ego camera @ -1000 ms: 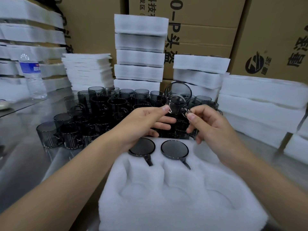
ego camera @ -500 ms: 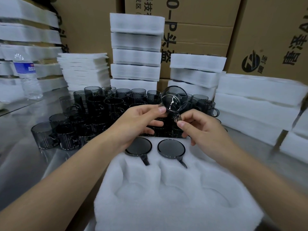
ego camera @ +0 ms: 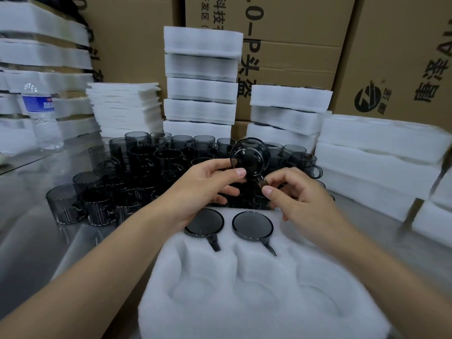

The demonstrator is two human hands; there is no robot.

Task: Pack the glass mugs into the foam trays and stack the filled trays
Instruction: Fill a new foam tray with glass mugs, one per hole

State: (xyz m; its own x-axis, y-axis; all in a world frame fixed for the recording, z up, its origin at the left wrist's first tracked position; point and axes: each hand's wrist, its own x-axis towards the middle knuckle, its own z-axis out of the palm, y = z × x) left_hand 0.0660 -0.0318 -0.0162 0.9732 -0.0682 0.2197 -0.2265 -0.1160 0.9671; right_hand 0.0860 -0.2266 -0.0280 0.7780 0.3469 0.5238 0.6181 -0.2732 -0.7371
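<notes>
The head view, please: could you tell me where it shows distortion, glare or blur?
In the head view, wide-angle distortion leans the cardboard boxes at the edges; the steel table carries soft glare at left; the foam stacks at far right are smeared; the held glass mug is fairly sharp.

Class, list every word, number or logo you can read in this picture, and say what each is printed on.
"科技": top edge of the middle cardboard box.
"0-P头盔": large print turned sideways, same box.
Round black logo, no readable word: right cardboard box.
Big sideways characters beside it: cut off by the frame, not surely readable.
Blue label on the water bottle: too blurred to read.
</notes>
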